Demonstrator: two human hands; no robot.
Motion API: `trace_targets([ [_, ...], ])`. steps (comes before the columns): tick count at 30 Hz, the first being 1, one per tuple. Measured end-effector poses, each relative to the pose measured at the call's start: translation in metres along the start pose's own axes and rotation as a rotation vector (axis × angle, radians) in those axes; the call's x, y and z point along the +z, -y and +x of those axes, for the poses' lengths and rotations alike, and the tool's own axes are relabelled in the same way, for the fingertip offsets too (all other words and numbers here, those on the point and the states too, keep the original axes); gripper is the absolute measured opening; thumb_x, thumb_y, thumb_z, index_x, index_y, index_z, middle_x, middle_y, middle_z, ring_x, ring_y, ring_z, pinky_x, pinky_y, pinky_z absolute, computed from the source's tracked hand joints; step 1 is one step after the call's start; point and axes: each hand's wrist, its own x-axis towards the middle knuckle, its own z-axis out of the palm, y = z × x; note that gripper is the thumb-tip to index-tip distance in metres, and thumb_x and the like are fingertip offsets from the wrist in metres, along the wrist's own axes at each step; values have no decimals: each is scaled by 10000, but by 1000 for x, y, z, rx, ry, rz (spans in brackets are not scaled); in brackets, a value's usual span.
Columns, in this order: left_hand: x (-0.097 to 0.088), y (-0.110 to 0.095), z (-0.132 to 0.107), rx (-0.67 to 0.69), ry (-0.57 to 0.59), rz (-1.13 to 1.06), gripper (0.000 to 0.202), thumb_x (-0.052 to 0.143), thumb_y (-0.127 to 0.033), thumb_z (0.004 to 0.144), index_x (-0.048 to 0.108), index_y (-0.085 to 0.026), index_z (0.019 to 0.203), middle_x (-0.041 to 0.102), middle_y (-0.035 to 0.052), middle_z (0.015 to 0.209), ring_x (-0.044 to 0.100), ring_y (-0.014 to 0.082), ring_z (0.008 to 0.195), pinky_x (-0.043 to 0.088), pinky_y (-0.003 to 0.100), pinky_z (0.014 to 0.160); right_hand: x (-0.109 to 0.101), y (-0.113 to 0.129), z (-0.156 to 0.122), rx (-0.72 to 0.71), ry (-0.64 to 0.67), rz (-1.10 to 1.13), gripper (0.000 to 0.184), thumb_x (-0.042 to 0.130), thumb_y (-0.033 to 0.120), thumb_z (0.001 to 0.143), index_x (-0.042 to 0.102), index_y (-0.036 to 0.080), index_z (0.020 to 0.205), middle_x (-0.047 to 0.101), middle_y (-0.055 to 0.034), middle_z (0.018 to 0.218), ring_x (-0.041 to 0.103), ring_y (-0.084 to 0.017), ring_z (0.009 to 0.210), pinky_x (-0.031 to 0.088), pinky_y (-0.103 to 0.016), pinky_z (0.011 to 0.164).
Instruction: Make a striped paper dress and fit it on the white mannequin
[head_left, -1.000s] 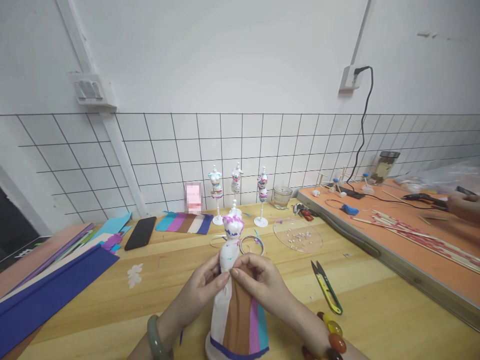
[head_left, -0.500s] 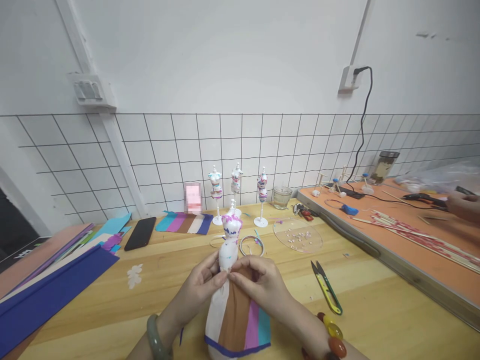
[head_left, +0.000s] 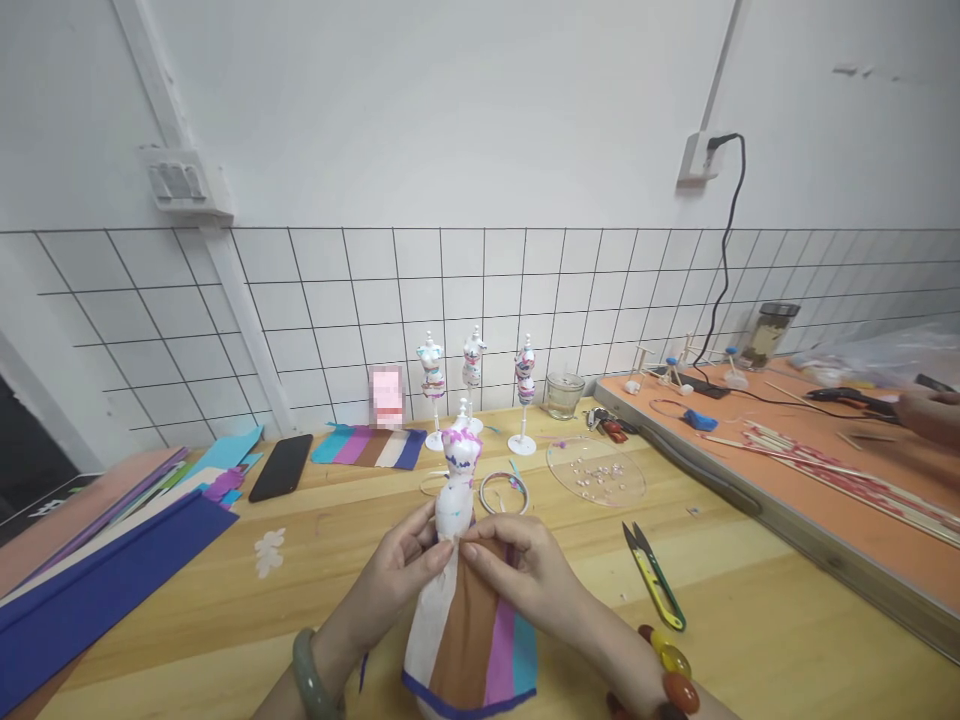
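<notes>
Between my hands stands a small white dress-form mannequin (head_left: 454,500), its bust marked with pink and blue. A striped paper skirt (head_left: 471,630) in white, brown, purple and turquoise with a dark blue hem hangs from its waist. My left hand (head_left: 411,560) is closed round the waist from the left, its thumb on the skirt's top edge. From the right, my right hand (head_left: 517,565) pinches that same edge with thumb and fingers. The two thumb tips nearly meet at the front. Fingers behind the mannequin are hidden.
Three mannequins (head_left: 524,385) on stands are at the back, near a glass cup (head_left: 564,396). Yellow-green thread snips (head_left: 654,575) and a clear disc (head_left: 596,470) with small beads lie right. A phone (head_left: 281,467) and coloured paper (head_left: 112,570) lie left. A co-worker's hand (head_left: 930,415) is far right.
The mannequin and skirt have tilted slightly to the left, the hem shifting the most. Both my hands keep nearly the same grip at the waist.
</notes>
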Motion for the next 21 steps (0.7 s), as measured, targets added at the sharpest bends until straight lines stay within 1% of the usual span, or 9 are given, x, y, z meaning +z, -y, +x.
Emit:
trace_targets([
  [4, -1, 2, 1, 19, 1, 3, 497, 591, -258, 815, 457, -219, 1293, 526, 92, 1311, 410, 270, 1245, 317, 422, 1038, -2, 6, 0, -36, 27, 51, 152, 531, 215, 833, 682, 199, 828, 709, -29, 773, 631, -156, 711, 469, -253, 661],
  [11, 1, -2, 0, -6, -12, 28, 507, 613, -285, 795, 476, -216, 1279, 518, 95, 1317, 421, 283, 1236, 309, 440, 1039, 1, -2, 1, 21, -25, 4, 98, 576, 227, 796, 663, 184, 784, 680, -17, 692, 599, -146, 637, 455, -245, 603],
  [16, 1, -2, 0, 1, 13, 33, 492, 591, -265, 817, 460, -222, 1290, 514, 91, 1322, 428, 264, 1232, 298, 424, 1045, 2, -4, 0, 59, -43, 21, 90, 578, 245, 797, 631, 179, 768, 649, -16, 688, 563, -137, 623, 436, -239, 581],
  [21, 1, -2, 0, 6, 18, 42, 472, 581, -252, 825, 466, -231, 1282, 534, 80, 1304, 464, 258, 1201, 337, 405, 1020, 1, 2, 1, 62, -20, 43, 118, 556, 258, 810, 637, 172, 806, 670, -34, 746, 584, -151, 668, 441, -251, 612],
])
